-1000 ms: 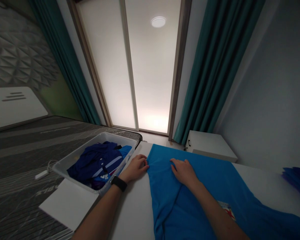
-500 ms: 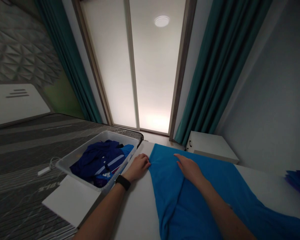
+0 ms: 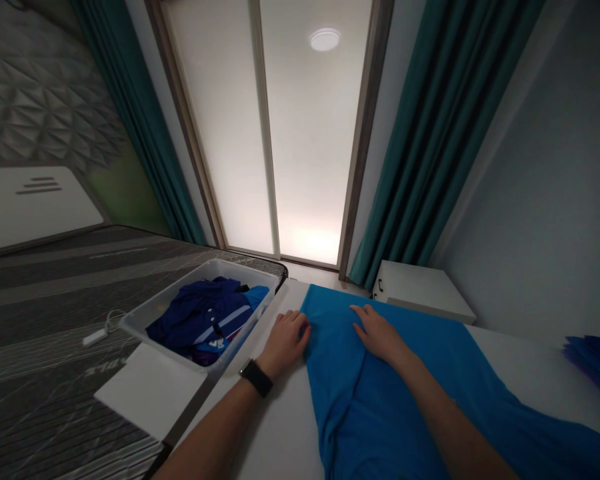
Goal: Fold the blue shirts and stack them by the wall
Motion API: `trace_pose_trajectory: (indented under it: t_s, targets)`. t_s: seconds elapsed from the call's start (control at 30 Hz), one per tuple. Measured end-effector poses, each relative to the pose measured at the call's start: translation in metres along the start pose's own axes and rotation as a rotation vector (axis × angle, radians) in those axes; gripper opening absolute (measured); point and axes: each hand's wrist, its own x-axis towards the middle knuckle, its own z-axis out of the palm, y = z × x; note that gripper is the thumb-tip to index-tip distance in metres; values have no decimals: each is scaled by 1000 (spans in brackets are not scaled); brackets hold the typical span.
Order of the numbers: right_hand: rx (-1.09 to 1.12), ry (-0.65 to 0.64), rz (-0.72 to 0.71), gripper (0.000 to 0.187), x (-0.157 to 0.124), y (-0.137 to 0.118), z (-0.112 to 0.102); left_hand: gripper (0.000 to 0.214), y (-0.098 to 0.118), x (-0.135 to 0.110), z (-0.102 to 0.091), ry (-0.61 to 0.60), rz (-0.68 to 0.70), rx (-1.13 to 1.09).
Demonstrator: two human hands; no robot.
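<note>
Bright blue garment (image 3: 405, 387) spread on white table (image 3: 275, 427) at lower centre, cut off by bottom edge, left hand (image 3: 286, 340) fingers curled at its left edge, grasp unclear, right hand (image 3: 380, 333) flat, fingers released, bin of dark clothes (image 3: 205, 320) at left, contents indistinct.

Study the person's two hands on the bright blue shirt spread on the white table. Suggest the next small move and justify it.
Probably a short outward sweep of the right hand to flatten the cloth. The bright blue shirt shows creases running down from under that palm, while the left hand pins its left edge on the white table, so the fabric should not slide.
</note>
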Motion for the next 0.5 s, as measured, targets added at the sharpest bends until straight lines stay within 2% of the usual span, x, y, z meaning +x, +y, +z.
trace_pose_trajectory:
  t_s: [0.2,0.27,0.37,0.5]
  targets:
    - [-39,104,-136,36,-34,-16,-10,21,49,-41,-6,-146,-30,-47]
    - [13,91,-207,27,-55,-27,-14,22,62,-59,-10,-192,-62,-36]
    - [87,44,-294,23,-88,-46,-15,23,78,-84,-12,-253,-98,-5]
    - [225,-30,-374,16,-124,-63,-8,20,88,-104,-7,-274,-130,44]
